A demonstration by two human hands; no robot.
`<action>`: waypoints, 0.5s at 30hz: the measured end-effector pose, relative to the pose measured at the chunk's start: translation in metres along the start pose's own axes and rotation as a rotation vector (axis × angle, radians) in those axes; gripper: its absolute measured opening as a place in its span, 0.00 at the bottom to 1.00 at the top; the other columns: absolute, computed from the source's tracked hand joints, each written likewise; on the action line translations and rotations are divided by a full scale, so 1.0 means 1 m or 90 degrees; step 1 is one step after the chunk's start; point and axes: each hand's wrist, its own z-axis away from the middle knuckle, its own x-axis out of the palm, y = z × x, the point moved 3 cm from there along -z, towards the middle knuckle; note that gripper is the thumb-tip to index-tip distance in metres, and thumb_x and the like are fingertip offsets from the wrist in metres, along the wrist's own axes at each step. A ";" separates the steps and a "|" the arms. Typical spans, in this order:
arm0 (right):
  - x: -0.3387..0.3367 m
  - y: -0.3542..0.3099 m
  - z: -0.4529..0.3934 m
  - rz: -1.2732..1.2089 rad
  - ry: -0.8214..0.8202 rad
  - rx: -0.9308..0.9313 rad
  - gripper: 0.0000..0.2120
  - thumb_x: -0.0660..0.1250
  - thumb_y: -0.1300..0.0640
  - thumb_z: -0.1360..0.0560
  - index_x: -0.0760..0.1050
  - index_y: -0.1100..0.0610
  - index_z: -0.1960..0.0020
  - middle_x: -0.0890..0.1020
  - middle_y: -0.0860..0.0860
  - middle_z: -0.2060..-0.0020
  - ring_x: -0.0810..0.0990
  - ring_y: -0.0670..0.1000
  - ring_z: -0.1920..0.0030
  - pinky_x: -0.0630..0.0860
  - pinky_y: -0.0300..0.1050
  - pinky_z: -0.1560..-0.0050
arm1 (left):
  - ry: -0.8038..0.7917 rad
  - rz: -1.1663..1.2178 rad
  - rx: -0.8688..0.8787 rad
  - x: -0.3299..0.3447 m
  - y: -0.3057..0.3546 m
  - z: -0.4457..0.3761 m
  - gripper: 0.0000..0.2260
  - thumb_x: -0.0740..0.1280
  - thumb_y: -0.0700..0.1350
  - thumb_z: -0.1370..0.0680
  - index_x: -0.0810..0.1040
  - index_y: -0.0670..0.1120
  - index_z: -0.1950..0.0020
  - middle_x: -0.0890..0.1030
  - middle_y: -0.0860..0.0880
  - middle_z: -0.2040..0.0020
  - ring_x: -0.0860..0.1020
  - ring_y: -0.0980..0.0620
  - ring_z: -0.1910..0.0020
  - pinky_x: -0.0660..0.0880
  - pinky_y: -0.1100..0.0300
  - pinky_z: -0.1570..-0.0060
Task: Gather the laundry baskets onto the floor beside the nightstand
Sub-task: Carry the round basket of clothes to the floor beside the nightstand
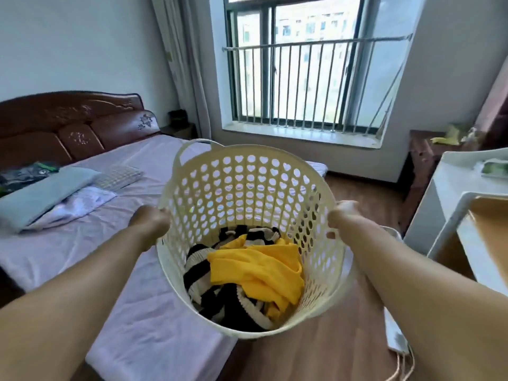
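A person's left hand [149, 220] and right hand [343, 214] clamp opposite rims of a cream laundry basket [247, 171] held up between them — a yellow garment [261, 268] and striped knit [200, 270] heaped inside. Left of the hands lies the bed [132, 312]; beyond it, far ahead, the nightstand [180, 130] by the barred window [302, 67].
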 end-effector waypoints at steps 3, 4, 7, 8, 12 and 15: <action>-0.024 -0.008 -0.040 -0.010 0.040 -0.002 0.15 0.58 0.69 0.26 0.77 0.66 0.44 0.76 0.55 0.67 0.75 0.52 0.70 0.83 0.52 0.53 | -0.051 0.040 0.021 0.042 0.045 -0.023 0.19 0.59 0.47 0.21 0.76 0.32 0.42 0.81 0.32 0.47 0.79 0.36 0.54 0.68 0.54 0.61; -0.033 -0.012 -0.058 -0.011 0.055 -0.004 0.15 0.58 0.68 0.26 0.77 0.66 0.43 0.77 0.56 0.65 0.76 0.52 0.69 0.84 0.48 0.58 | -0.067 0.039 0.032 0.059 0.063 -0.034 0.19 0.59 0.46 0.21 0.76 0.31 0.42 0.80 0.32 0.49 0.78 0.38 0.56 0.68 0.54 0.62; -0.046 -0.020 -0.106 -0.005 0.059 0.018 0.16 0.57 0.66 0.24 0.76 0.64 0.40 0.82 0.54 0.58 0.78 0.51 0.59 0.77 0.34 0.73 | -0.103 0.034 0.071 0.105 0.108 -0.069 0.18 0.58 0.45 0.21 0.76 0.31 0.43 0.79 0.31 0.49 0.75 0.40 0.58 0.67 0.54 0.62; -0.049 -0.023 -0.121 -0.003 0.068 0.025 0.16 0.56 0.66 0.24 0.76 0.65 0.40 0.81 0.52 0.62 0.80 0.51 0.59 0.80 0.37 0.66 | -0.121 0.040 0.081 0.121 0.123 -0.080 0.18 0.58 0.45 0.20 0.76 0.31 0.42 0.79 0.31 0.48 0.75 0.40 0.56 0.67 0.53 0.61; -0.065 -0.043 -0.192 0.040 0.159 0.012 0.13 0.59 0.70 0.27 0.77 0.68 0.45 0.81 0.60 0.55 0.79 0.57 0.68 0.81 0.44 0.73 | -0.186 0.051 0.131 0.190 0.198 -0.132 0.17 0.59 0.46 0.20 0.77 0.33 0.46 0.77 0.37 0.54 0.74 0.43 0.60 0.67 0.57 0.64; -0.078 -0.051 -0.236 0.079 0.174 0.014 0.13 0.60 0.70 0.27 0.77 0.69 0.46 0.79 0.60 0.56 0.78 0.57 0.69 0.75 0.38 0.78 | -0.221 0.052 0.132 0.227 0.240 -0.158 0.15 0.59 0.47 0.21 0.78 0.36 0.53 0.77 0.38 0.56 0.74 0.43 0.62 0.68 0.58 0.65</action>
